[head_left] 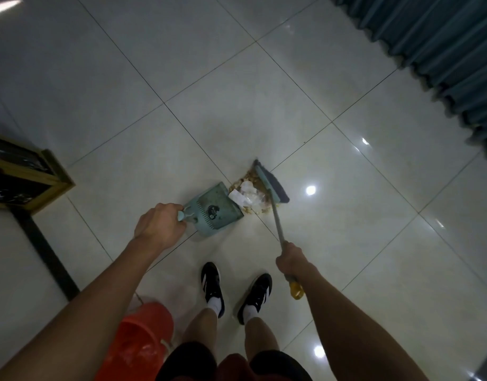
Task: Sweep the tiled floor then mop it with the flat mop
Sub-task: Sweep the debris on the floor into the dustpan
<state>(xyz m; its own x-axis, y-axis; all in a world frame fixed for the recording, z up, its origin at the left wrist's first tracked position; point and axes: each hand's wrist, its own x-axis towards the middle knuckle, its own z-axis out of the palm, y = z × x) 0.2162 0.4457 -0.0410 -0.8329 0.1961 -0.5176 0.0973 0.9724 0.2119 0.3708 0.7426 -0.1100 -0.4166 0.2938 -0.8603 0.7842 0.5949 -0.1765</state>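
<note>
Glossy pale square floor tiles (pixel 264 86) with thin dark grout lines fill the room. At far left stands a dark wood-framed cabinet (pixel 22 177); an orange plastic bucket (pixel 137 336) sits lower left. The left hand (pixel 159 225) grips the handle of a light-teal plastic dustpan (pixel 217 209), its mouth touching a pile of paper scraps and crumbs (pixel 249 193). Just beyond the pile, a teal-backed, dark-bristled broom (pixel 271 184) rests against it, its pole held in the right hand (pixel 291 259). Teal pleated curtains (pixel 434 42) hang at upper right.

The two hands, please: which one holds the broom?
The right hand grips the broom by its handle; the left hand holds the dustpan.
</note>
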